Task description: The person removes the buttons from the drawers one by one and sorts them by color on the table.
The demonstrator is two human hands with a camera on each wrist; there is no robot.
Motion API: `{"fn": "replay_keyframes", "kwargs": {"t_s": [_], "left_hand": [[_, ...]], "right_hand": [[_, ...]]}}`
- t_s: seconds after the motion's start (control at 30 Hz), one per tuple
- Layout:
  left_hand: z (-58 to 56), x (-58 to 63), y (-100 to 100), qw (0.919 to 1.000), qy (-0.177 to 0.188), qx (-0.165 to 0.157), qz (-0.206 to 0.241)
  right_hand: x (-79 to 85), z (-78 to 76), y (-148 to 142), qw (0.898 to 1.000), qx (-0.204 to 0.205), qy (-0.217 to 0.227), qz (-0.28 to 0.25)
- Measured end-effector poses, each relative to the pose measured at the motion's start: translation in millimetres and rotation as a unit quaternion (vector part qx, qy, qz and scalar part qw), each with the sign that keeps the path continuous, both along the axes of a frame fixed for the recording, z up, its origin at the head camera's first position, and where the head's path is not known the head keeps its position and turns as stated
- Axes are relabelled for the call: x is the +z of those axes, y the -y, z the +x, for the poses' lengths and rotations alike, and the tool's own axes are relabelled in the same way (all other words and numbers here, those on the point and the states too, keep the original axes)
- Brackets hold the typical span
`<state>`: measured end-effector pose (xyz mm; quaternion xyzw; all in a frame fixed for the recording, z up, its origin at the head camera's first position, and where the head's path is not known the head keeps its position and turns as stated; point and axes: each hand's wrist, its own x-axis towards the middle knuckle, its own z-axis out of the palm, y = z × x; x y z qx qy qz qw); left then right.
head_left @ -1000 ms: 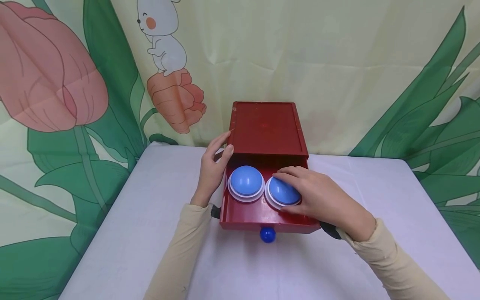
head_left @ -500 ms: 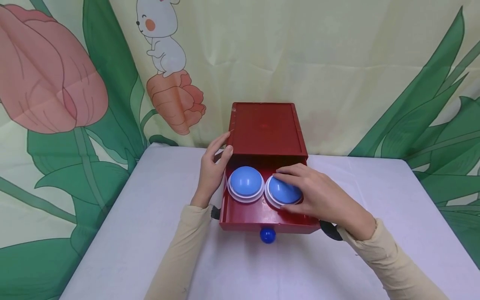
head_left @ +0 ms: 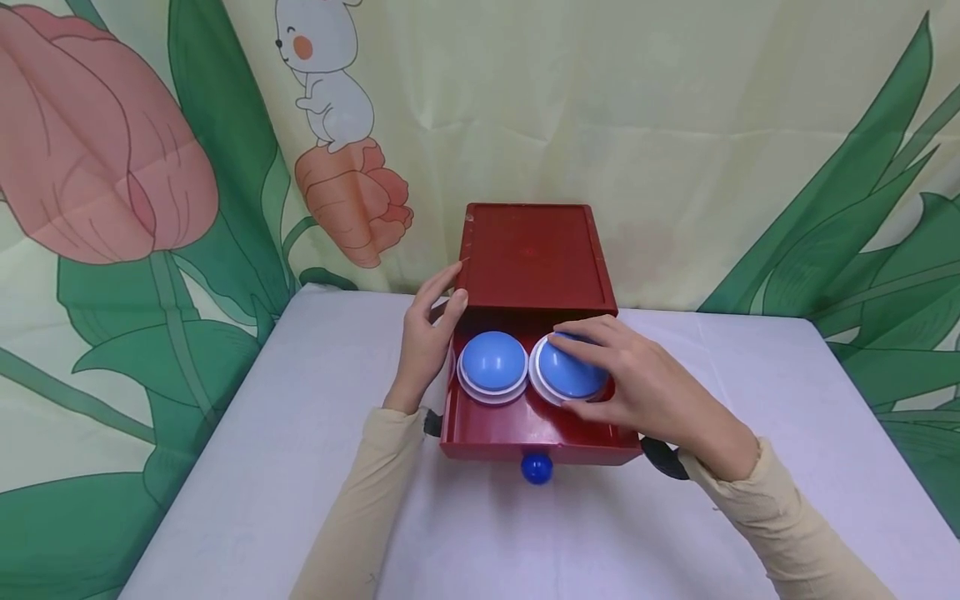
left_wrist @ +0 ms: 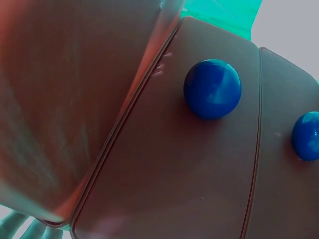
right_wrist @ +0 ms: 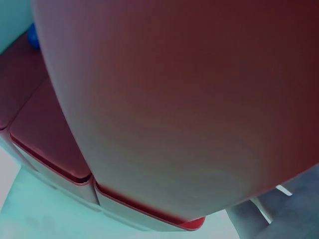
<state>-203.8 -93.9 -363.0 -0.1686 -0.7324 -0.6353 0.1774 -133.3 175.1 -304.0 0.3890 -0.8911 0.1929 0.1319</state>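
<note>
The bare left-hand grip [head_left: 425,346] points forward, fingers extended; the bare right-hand grip [head_left: 637,379] curls, thumb parted from fingers.

A white table [head_left: 270,433] before cartoon-printed cloth [head_left: 600,150] suggests a staged tabletop workspace.

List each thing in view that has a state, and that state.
Top drawer: pulled open
Lower drawers: shut
Left button: dome up, not held
Right button: dome up, held by right hand
Left hand: fingers straight, against cabinet
</note>
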Motion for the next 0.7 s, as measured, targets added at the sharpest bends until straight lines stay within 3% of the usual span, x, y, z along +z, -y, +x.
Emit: {"fn": "replay_keyframes", "kwargs": {"t_s": [0.13,0.57,0.7], "left_hand": [[-8.5,-11.2,1.8,0.9999,-0.006,0.001,0.010],[-9.2,-12.7,2.4,0.9998,-0.017,0.003,0.007],[4.4,5.2,-0.3,1.0000,-0.005,-0.001,0.001]], "right_hand": [[3.7,0.8,0.0,1.000,0.013,-0.014,-0.013],[17.5,5.2,-4.6,0.998,0.012,-0.041,-0.040],[20.3,7.7,-8.9,0.998,0.010,-0.043,-0.045]]}}
